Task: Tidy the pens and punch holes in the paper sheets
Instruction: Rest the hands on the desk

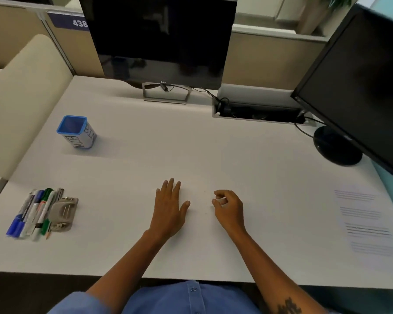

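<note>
Several pens and markers (33, 213), blue, green and white, lie side by side at the desk's front left. Touching their right side lies a grey hole punch (63, 214). A blue-rimmed white pen cup (76, 132) stands upright and empty further back on the left. Printed paper sheets (365, 220) lie flat at the right edge. My left hand (170, 207) rests flat on the middle of the desk, fingers spread, holding nothing. Just to its right, my right hand (228, 206) hovers with fingers loosely curled and nothing visible in it.
A white desk (191, 146) carries a dark monitor (161, 39) at the back centre and a second monitor (361, 82) at the right on a round black base (336, 146). A cable tray (259, 109) opens behind. A beige partition (21, 96) bounds the left.
</note>
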Action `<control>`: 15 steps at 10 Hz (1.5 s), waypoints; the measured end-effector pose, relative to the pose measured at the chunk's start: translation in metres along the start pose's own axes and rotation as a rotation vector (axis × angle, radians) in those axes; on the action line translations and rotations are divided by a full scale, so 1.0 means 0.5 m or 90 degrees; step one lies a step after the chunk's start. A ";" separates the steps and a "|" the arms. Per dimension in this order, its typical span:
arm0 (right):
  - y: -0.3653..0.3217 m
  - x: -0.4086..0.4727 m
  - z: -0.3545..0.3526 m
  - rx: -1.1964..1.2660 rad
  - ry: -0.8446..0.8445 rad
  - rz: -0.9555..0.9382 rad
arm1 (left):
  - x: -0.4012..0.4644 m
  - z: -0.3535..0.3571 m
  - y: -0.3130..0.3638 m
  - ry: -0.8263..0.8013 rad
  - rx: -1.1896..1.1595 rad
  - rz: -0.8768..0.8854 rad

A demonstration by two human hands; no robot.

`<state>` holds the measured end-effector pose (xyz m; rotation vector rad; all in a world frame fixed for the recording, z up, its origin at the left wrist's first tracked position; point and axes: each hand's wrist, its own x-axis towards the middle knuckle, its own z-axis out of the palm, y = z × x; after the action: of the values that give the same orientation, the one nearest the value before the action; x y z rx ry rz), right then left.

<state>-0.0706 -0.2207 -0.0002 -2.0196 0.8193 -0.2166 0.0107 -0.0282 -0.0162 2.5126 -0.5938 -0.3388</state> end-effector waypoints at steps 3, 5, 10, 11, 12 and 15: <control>0.056 -0.006 -0.025 -0.017 -0.036 -0.040 | 0.000 0.064 0.018 -0.014 0.059 -0.002; 0.055 -0.024 -0.006 -0.036 -0.078 -0.065 | -0.008 0.082 0.002 0.026 0.077 0.024; 0.052 -0.064 0.030 -0.127 -0.049 -0.104 | -0.008 0.098 -0.010 0.067 0.079 0.026; 0.047 -0.068 0.036 -0.141 -0.035 -0.109 | -0.008 0.098 -0.010 0.071 0.078 0.029; 0.043 -0.068 0.038 -0.149 -0.024 -0.113 | -0.008 0.098 -0.010 0.073 0.076 0.033; 0.043 -0.052 0.035 -0.160 -0.028 -0.141 | -0.005 0.102 -0.012 0.078 0.079 0.030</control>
<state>-0.0927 -0.1998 -0.0231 -2.3462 0.6189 -0.2020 -0.0074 -0.0447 -0.0616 2.6104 -0.6420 -0.1324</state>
